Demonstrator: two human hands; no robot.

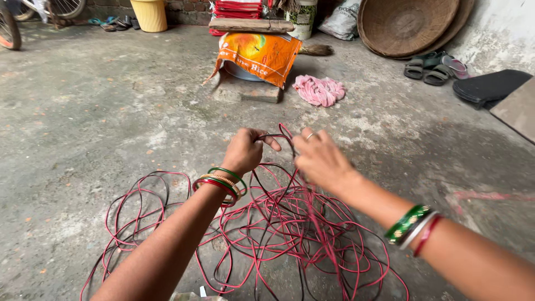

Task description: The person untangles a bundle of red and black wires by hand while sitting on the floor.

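While both hands meet over the middle of the concrete floor (100,111), the left hand (243,150) is curled shut around a strand of red and black wire (281,214), and the right hand (320,159) has its fingers (305,140) pressed together, pinching the same strand just beside it, where a small loop rises between the two hands. Below them, near the person, the rest of the wire lies in a loose tangle of loops spread across the floor, reaching left and right of both forearms. Each wrist wears green, red and gold bangles (222,183). Farther off, a pink cloth (319,90) lies crumpled on the floor, just right of an orange printed sack (259,56) draped over a low block. At the far right, round woven baskets (409,25) lean against the wall, with sandals (432,68) near them. A yellow bucket (149,14) stands at the far left.
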